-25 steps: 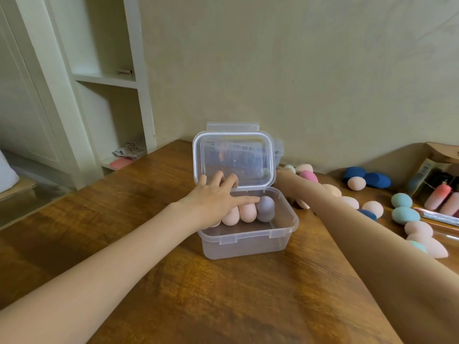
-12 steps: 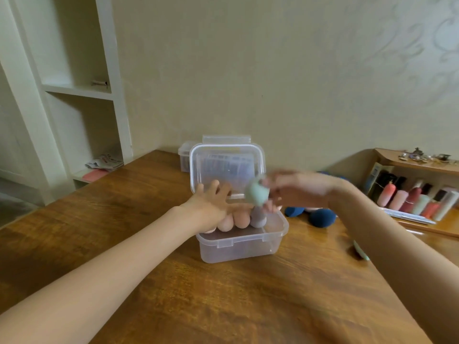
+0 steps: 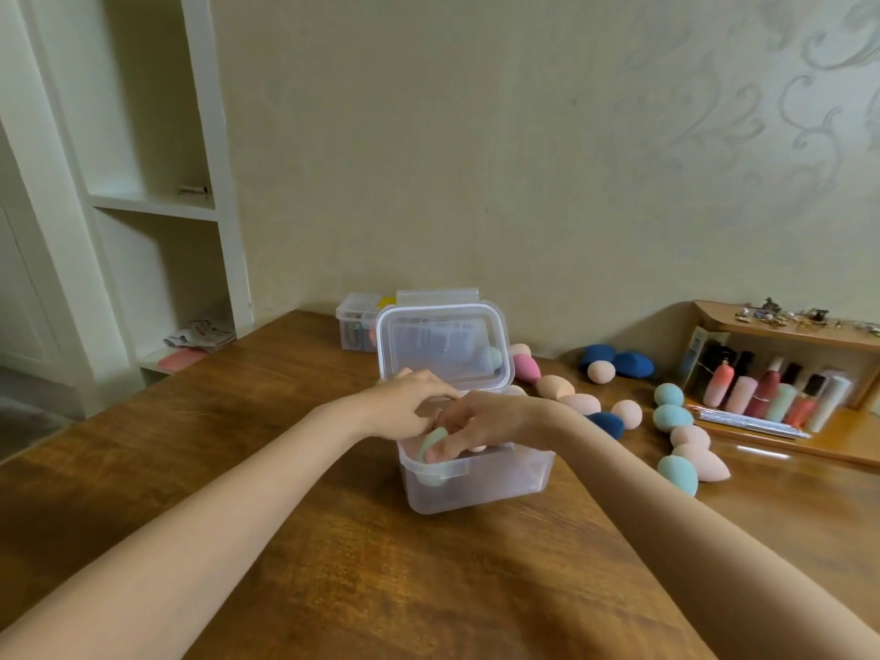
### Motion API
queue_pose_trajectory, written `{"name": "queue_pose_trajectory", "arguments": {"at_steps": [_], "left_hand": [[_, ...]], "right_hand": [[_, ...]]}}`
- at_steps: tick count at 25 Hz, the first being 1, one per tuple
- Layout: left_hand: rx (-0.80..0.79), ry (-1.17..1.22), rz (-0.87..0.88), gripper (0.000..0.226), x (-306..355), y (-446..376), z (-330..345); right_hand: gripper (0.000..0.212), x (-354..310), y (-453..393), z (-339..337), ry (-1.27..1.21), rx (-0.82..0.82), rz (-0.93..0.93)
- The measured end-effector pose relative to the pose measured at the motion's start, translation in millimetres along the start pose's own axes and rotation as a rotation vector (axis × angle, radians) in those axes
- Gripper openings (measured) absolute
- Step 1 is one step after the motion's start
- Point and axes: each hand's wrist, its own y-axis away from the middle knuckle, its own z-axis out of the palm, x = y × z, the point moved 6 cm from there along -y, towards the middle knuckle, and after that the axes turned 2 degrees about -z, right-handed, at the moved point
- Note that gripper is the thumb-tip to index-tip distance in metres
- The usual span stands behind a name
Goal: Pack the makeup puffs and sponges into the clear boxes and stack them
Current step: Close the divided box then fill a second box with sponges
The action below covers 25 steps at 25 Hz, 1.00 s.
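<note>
A clear plastic box [image 3: 476,488] stands mid-desk [image 3: 333,564], its hinged lid [image 3: 440,345] upright. A matte, egg-shaped green sponge [image 3: 431,445] is pinched by the right hand [image 3: 481,419] at the box's front-left corner, inside the rim. The left hand [image 3: 405,404] is held over the box with fingers curled; whether anything is gripped cannot be told. Loose sponges [image 3: 676,473], smooth and teardrop-shaped, lie along the desk's right edge.
</note>
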Motion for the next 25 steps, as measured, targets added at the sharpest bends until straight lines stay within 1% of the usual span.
{"name": "queue_pose_trajectory", "arguments": {"at_steps": [3,6,8,10,11,12,15,17,21,23,25], "left_hand": [[-0.074,0.222,-0.021,0.056,-5.6,8.0,-0.7],[-0.105,0.297,-0.057,0.060,-3.3,11.5,2.2],[-0.133,0.327,-0.082,0.063,-2.9,12.1,2.8],[-0.158,0.354,-0.091,0.064,-4.2,12.4,2.4],[-0.167,0.349,-0.090,0.066,-5.0,12.0,2.9],[-0.171,0.313,-0.088,0.069,-6.2,11.2,4.1],[-0.168,0.099,-0.087,0.077,-7.3,8.4,8.6],[-0.158,0.028,-0.087,0.080,-6.1,8.5,9.8],[-0.152,-0.062,-0.030,0.069,3.1,8.4,6.3],[-0.150,-0.124,-0.021,0.068,8.2,5.4,5.3],[-0.146,-0.184,-0.021,0.068,11.1,3.1,5.3]], "right_hand": [[0.039,-5.7,-6.5,4.5,0.105,0.077,-0.002],[0.039,-2.4,-6.8,7.9,0.134,0.097,0.033],[0.037,-0.8,-5.2,6.7,0.075,0.093,0.040],[0.031,4.0,-4.6,3.7,-0.076,0.098,0.064],[0.027,5.5,-4.9,3.1,-0.111,0.111,0.066],[0.026,5.7,-6.0,3.5,-0.097,0.125,0.058],[0.035,2.9,-8.2,5.3,0.044,0.149,-0.009],[0.034,4.5,-4.4,-1.4,0.054,0.130,-0.029],[0.020,26.3,0.5,-21.7,-0.245,0.076,0.007],[0.016,30.4,1.4,-21.1,-0.303,0.031,-0.003],[0.013,28.8,8.2,-24.6,-0.351,-0.017,-0.052]]}}
